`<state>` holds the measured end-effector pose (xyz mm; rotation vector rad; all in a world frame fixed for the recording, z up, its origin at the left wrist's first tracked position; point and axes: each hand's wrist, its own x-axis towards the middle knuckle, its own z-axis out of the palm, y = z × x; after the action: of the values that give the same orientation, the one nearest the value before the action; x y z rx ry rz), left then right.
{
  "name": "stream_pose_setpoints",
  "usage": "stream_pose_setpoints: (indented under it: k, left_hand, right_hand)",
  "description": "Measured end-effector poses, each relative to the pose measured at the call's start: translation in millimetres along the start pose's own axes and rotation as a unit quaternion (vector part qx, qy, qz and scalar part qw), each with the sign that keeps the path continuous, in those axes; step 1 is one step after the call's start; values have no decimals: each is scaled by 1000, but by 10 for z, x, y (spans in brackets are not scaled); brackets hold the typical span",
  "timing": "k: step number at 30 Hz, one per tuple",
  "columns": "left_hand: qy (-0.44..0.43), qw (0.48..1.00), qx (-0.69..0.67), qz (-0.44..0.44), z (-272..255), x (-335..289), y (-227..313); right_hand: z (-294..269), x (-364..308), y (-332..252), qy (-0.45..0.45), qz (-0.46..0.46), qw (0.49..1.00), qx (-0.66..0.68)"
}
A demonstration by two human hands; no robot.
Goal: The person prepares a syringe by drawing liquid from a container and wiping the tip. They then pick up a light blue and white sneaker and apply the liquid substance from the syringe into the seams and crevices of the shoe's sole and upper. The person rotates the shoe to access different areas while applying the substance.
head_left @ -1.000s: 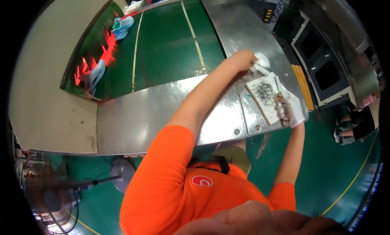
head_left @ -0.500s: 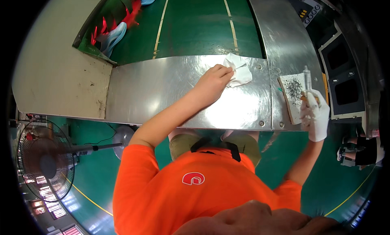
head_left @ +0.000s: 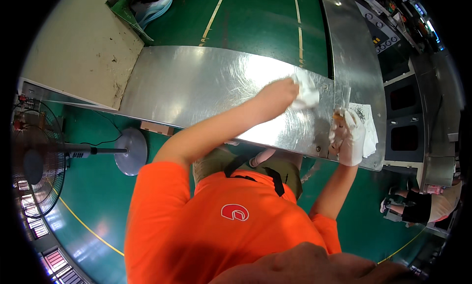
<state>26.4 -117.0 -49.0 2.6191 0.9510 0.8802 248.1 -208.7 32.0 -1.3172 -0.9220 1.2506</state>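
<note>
Syringe (head_left: 347, 98) clamped in right grip (head_left: 351, 136), contents unclear; left grip (head_left: 278, 99) pinches white cloth (head_left: 307, 90).

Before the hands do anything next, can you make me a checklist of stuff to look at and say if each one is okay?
1. Left hand has a grip on the white cloth: ok.
2. Right hand has hold of the clear tube: ok, its top sticks up past the fingers.
3. Gloves on both hands: not ok, the right wears a white glove but the left is bare.
4. White pad free of marks: not ok, dark specks show on it.
5. Shoe away from both hands: ok, it is off at the upper left.
6. Something inside the tube: cannot tell, too small to see.
</note>
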Motion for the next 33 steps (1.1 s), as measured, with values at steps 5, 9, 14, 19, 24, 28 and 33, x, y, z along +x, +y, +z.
stream_pose_setpoints:
  k: [5,9,14,19,24,28,33]
  left_hand:
    - [12,999,-7,52,-172,-237,177]
    - [46,997,66,17,-148,95,-135]
    - [-3,996,70,55,-162,-271,173]
    - [24,988,138,58,-131,-180,167]
    - [3,976,215,37,-42,-100,355]
    - [-38,989,135,46,-125,-335,553]
    - [39,986,161,36,-54,-16,261]
  right_hand:
    - [-114,-61,149,-7,7,1000,-4]
    - [11,-177,81,-22,-11,1000,3]
    - [-29,-352,44,-20,10,1000,-18]
    - [-4,-358,84,-40,-3,999,6]
    - [2,-402,120,-39,-12,999,-9]
    - [-131,-439,202,-46,1,999,16]
    - [-99,-381,246,-30,-9,998,45]
